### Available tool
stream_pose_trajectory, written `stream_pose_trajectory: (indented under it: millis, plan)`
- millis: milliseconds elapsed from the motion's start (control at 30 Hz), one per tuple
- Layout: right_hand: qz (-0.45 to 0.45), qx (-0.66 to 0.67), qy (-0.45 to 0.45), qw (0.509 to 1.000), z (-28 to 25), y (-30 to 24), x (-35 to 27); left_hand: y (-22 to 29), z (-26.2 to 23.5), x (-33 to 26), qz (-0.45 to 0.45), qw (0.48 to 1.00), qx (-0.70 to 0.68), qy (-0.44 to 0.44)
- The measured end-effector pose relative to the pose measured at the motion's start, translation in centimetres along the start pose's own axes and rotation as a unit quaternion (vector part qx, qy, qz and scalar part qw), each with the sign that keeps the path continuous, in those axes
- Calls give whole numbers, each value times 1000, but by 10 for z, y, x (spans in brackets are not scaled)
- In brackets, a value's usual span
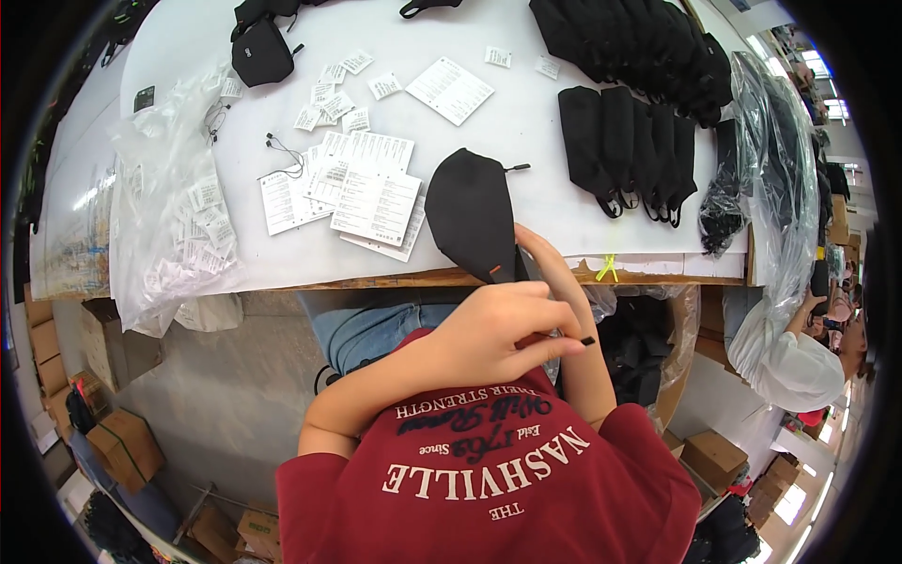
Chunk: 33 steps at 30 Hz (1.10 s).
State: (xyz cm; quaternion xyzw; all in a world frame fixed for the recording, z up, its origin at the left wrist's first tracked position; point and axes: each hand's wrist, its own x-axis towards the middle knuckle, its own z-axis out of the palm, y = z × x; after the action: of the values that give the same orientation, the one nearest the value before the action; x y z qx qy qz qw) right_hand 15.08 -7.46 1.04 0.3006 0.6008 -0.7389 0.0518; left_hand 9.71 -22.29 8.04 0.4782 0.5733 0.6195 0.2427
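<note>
A black zippered pouch (469,209) stands tilted at the table's front edge, with a cord zipper pull (518,167) at its upper right and a small orange tag near its lower end. My right hand (537,246) is closed on the pouch's right edge near its lower end; its fingers are partly hidden behind the pouch and the other hand. Crossing in front, my left hand (503,327) is closed in a pinch beside the pouch's lower end. A small black pull tab (588,341) pokes out from between its thumb and fingers; the rest of it is hidden.
Printed leaflets (376,193) and small white labels (335,94) lie left of the pouch. A plastic bag of labels (193,226) hangs over the left front edge. Rows of black pouches (625,141) lie at right, beside clear plastic wrapping (775,160). Another black pouch (262,52) sits far left.
</note>
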Motion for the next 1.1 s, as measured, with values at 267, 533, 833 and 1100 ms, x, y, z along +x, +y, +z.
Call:
stream_pose_trajectory:
  millis: [267, 533, 833, 1100]
  plan:
    - [-3, 82, -165, 983, -12, 8, 19, -4, -3, -6, -22, 969, -137, -202]
    - [-181, -269, -215, 921, -15, -84, -28, -14, -55, -9, 89, 914, 395, 2]
    - [-243, -352, -249, 869, -7, -97, -31, -21, -61, -28, 166, 855, 490, 9]
    - [-221, -338, -272, 874, -5, -104, -28, -22, -61, -28, 166, 881, 440, -52]
